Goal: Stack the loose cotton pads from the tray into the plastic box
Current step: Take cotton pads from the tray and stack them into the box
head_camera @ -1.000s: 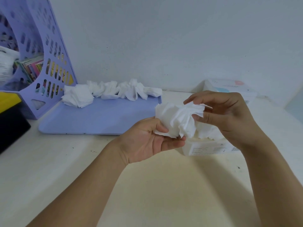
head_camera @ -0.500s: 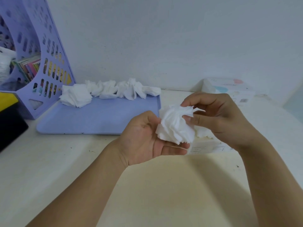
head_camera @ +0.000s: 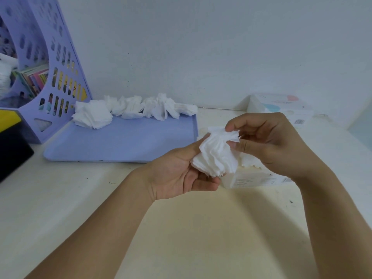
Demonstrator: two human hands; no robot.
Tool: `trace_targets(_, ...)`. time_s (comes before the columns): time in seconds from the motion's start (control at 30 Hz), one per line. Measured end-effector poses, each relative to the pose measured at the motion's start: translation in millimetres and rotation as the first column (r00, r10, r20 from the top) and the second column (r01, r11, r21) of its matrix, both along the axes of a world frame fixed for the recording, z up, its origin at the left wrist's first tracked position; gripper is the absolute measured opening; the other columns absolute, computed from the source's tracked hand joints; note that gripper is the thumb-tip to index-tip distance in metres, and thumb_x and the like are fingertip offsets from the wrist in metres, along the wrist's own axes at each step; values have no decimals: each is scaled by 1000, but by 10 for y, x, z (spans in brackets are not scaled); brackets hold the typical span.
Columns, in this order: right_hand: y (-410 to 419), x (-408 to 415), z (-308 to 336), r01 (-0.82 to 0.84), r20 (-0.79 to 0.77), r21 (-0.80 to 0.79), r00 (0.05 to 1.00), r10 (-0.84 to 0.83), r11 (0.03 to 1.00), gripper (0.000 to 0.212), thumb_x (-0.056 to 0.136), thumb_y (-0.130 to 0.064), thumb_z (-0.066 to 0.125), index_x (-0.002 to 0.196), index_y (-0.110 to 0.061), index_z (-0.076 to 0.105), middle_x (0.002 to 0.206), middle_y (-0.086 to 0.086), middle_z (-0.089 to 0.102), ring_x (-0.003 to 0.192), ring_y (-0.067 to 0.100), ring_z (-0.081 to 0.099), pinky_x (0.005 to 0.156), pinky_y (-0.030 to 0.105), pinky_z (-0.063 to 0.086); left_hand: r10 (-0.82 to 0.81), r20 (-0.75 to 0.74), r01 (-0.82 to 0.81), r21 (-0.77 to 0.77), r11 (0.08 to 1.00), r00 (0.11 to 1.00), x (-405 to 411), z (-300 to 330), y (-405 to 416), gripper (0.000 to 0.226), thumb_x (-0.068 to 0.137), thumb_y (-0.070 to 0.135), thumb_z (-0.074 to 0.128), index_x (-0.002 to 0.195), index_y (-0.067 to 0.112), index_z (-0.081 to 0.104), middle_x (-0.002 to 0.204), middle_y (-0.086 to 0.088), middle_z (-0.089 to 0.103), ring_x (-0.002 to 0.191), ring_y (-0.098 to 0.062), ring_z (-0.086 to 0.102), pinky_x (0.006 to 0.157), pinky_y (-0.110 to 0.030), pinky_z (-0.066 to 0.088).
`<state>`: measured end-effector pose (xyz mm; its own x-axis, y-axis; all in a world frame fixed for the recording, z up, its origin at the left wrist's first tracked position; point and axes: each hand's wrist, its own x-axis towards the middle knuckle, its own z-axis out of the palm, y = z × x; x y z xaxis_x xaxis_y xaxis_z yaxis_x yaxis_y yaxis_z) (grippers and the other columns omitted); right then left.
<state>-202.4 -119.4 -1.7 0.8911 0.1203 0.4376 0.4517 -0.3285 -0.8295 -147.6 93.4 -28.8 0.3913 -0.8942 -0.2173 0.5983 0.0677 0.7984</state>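
1. A pale wall rises behind a cream desk point(head_camera: 100, 198). At about ten o'clock on it lies a lilac tray point(head_camera: 120, 143), with a perforated lilac file rack point(head_camera: 60, 77) further out in the same direction.

2. The left hand point(head_camera: 181, 174) cradles a fanned bundle of cotton pads point(head_camera: 216, 156) from below, its fingers curled under the bundle. The right hand point(head_camera: 271, 141) pinches the bundle's top edge between thumb and forefinger.

3. The plastic box point(head_camera: 253, 178) sits just behind and under both hands, toward one o'clock from the frame's centre. It is mostly hidden, so how full it is cannot be told.

4. More loose pads point(head_camera: 132, 109) line the tray's far edge from eleven to twelve o'clock, so I judge the task to be well short of done.

5. Risks from here:
   - The bundle is splayed, not squared. If either hold eases, single pads could slide out and scatter on the desk.
   - Pushing it into the box while fanned could crumple the edges or leave a crooked stack (the frilled corners already stick out).
   - A hand brushing the box could tip or shove it, since it looks light.

6. A printed carton point(head_camera: 281, 105) stands at two o'clock by the wall.
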Motion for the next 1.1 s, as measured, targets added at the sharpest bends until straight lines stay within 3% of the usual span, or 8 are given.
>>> trace_targets(0.13,2,9,-11,-10,5,-20,1000,10,1000,19,81,-8,72,100,-7,73,97,17,74,90,41,69,76,65,54,-13,22,14,-32,999,1000,21,-8,12,58,70,46,88,111,7,75,91,-15,68,71,-21,68,61,-28,61)
trace_targets(0.2,24,12,-16,-9,13,4,1000,9,1000,18,81,-4,71,99,-7,72,97,15,73,92,39,69,79,61,55,41,41,-40,-15,999,998,7,4,17,40,81,42,78,102,7,78,87,-14,69,68,-19,68,58,-26,60)
trace_targets(0.3,44,16,-22,-10,26,35,1000,9,999,18,82,0,68,98,-7,70,98,16,70,93,39,66,82,57,54,106,30,-106,-1,994,994,-3,16,7,39,85,40,62,97,8,80,84,-12,69,66,-18,67,55,-25,59)
trace_targets(0.43,58,30,-30,3,49,-10,999,-2,1000,18,83,0,69,100,-4,69,99,17,71,95,39,68,86,61,53,72,23,-70,-51,996,997,1,18,-4,56,66,47,90,105,9,78,88,-14,68,66,-20,68,55,-27,60)
trace_targets(0.57,102,6,-13,-12,66,-48,998,16,999,22,81,13,71,95,-3,71,96,12,75,92,30,73,88,49,58,115,32,-115,1,993,993,-17,36,-4,37,75,38,81,97,8,79,83,-14,68,63,-19,66,52,-26,58)
trace_targets(0.67,127,-10,-7,-9,91,-42,996,13,999,31,76,22,71,91,-6,72,94,8,76,91,24,74,87,37,59,135,54,-136,21,990,989,-25,40,-2,45,70,36,76,103,5,73,80,-13,68,63,-18,66,53,-26,59)
trace_targets(1.0,132,-7,9,9,137,-77,991,2,997,18,73,6,68,87,-5,68,86,6,70,82,23,68,80,28,53,229,170,-237,27,971,958,-46,29,-51,40,81,37,54,96,5,74,76,-14,66,57,-19,64,49,-27,56)
trace_targets(1.1,102,-30,53,-26,145,-30,989,30,999,19,71,10,63,85,-2,63,88,9,68,84,24,65,78,27,50,229,163,-237,31,971,960,-31,17,-63,40,85,31,60,108,-1,66,77,-15,64,58,-20,63,49,-26,56)
